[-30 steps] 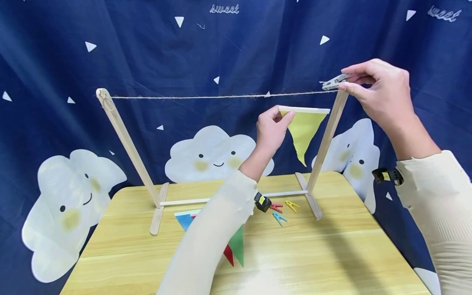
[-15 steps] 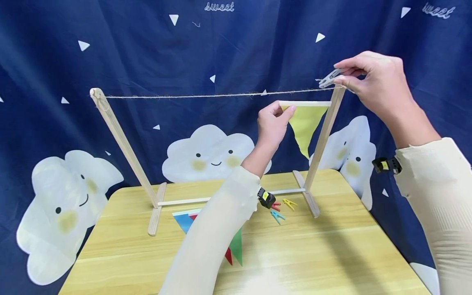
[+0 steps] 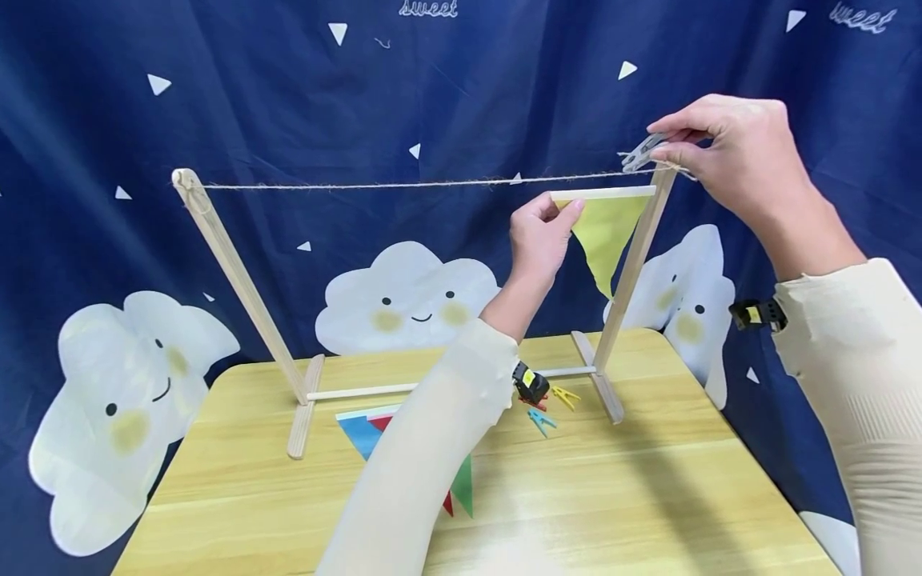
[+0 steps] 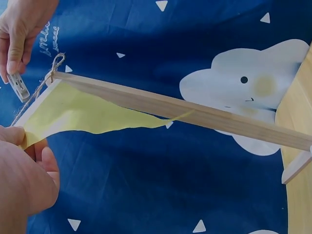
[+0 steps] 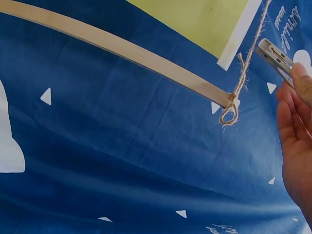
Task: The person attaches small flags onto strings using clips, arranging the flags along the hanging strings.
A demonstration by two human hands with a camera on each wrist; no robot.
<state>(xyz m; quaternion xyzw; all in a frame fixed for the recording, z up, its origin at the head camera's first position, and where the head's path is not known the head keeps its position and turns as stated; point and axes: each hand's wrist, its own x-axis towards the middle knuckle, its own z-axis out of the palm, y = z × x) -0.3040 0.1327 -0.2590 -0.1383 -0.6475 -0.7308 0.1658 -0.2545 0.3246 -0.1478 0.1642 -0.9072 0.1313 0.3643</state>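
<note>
My left hand [image 3: 542, 234] pinches the upper left corner of a yellow triangular pennant [image 3: 608, 228]. The pennant hangs point down, its white top band just below the twine [image 3: 432, 185] near the right post. In the right wrist view a gap shows between the band's end and the twine [image 5: 251, 53]. A grey clothespin [image 3: 641, 154] is pinched by its handles between thumb and fingers of my right hand [image 3: 735, 152]. Its nose points left, right by the twine at the top of the right post [image 3: 637, 264]. The left wrist view shows the clothespin [image 4: 18, 87] beside the twine.
The wooden stand's left post [image 3: 241, 280] holds the twine's other end. On the table [image 3: 612, 496] lie a yellow clothespin [image 3: 565, 398], a blue clothespin [image 3: 542, 422] and a red one partly covered by the left wrist camera. Blue [image 3: 358, 432], red and green [image 3: 463, 488] pennants lie partly under my left sleeve.
My left hand has raised the yellow pennant closer to the twine and slightly right. My right hand, still holding the grey clothespin, has moved a little left and up, tilting the clothespin's nose more downward.
</note>
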